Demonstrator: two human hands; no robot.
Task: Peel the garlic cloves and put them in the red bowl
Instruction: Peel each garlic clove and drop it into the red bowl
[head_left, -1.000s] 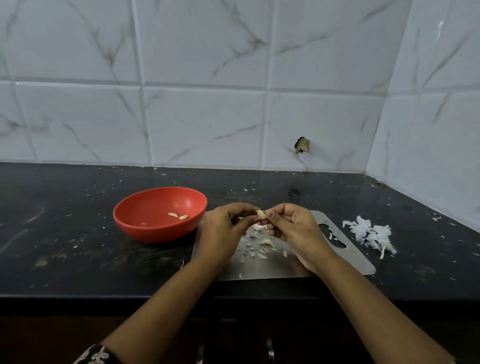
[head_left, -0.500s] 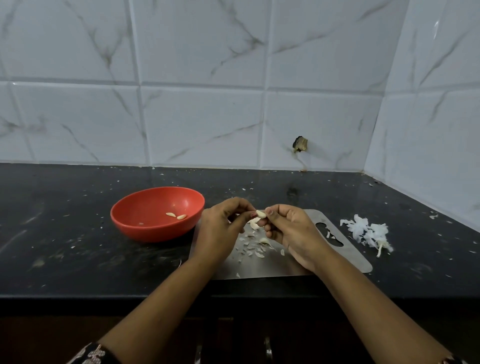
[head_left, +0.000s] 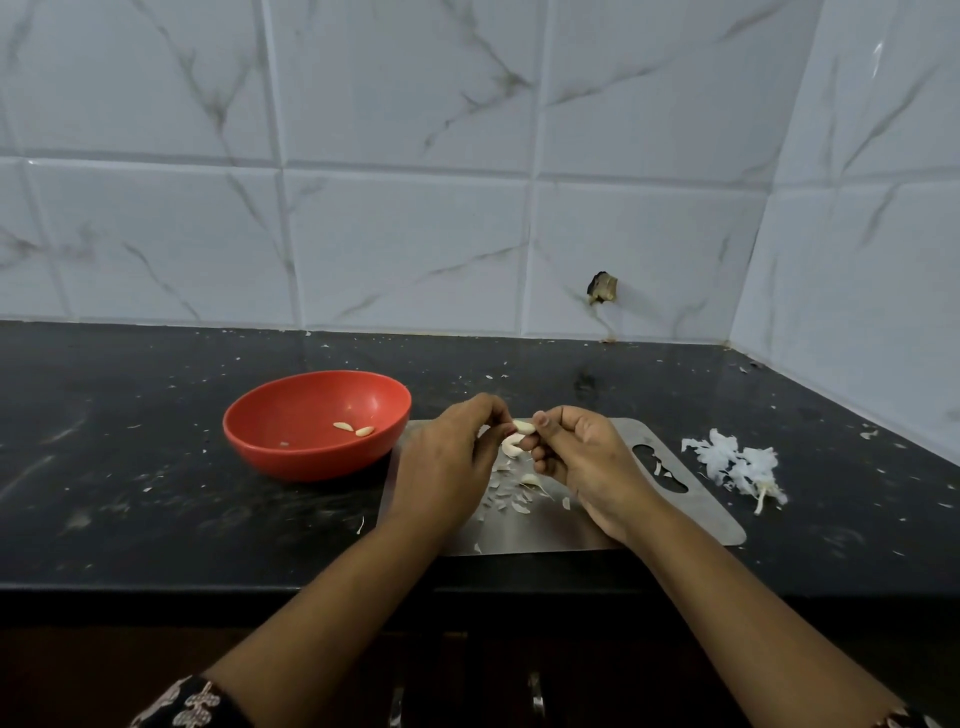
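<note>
Both hands are meeting at the frame's centre with fingers curled. The left hand (head_left: 447, 462) is pinching one end of a single garlic clove (head_left: 523, 427) and the right hand (head_left: 587, 457) is pinching the other, holding it above the steel board (head_left: 675, 525). One pale curved piece (head_left: 511, 448) is hanging just beneath; skin or clove, I cannot tell. Loose skin flakes (head_left: 511, 501) are lying on the board under the hands. Left of centre, one red bowl (head_left: 260, 452) is sitting on the black counter (head_left: 130, 467) just beside the board, holding two peeled cloves (head_left: 343, 426). One heap of white skins (head_left: 737, 462) is lying at the right.
</note>
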